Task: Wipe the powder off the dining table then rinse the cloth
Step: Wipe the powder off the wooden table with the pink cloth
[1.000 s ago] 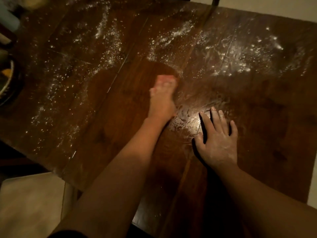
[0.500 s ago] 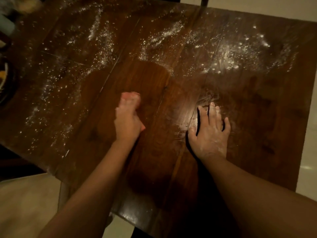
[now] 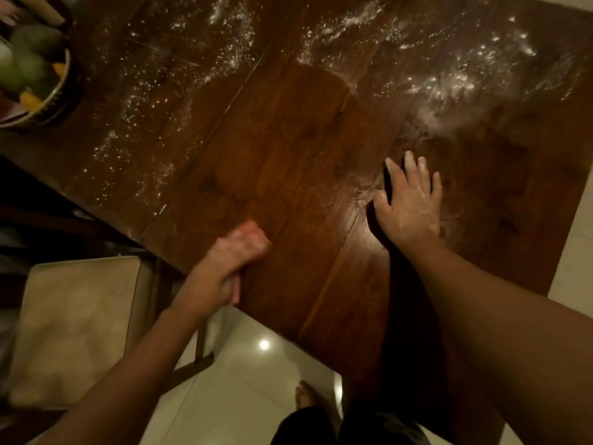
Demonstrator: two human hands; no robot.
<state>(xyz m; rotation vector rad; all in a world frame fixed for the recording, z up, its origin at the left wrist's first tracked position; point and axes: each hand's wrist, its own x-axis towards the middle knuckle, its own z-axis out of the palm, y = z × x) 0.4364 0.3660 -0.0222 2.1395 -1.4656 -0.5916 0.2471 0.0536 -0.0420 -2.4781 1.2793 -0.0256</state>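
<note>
- Left hand (image 3: 237,255) clenched around what looked like a pink cloth (image 3: 236,290) at the bench (image 3: 288,155) edge.
- Right hand (image 3: 409,203) lay flat, fingers released.
- Powder (image 3: 433,88) covered the far side.

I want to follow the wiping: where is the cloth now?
In the head view the cloth is gripped in the left hand, at the near left edge of the table, left of the flat right hand.

The left hand (image 3: 236,256) is motion-blurred at the near edge of the desk (image 3: 288,149). The cloth (image 3: 249,227) is mostly hidden inside its grip. The fruit bowl (image 3: 62,91) is cut off by the left edge.
</note>
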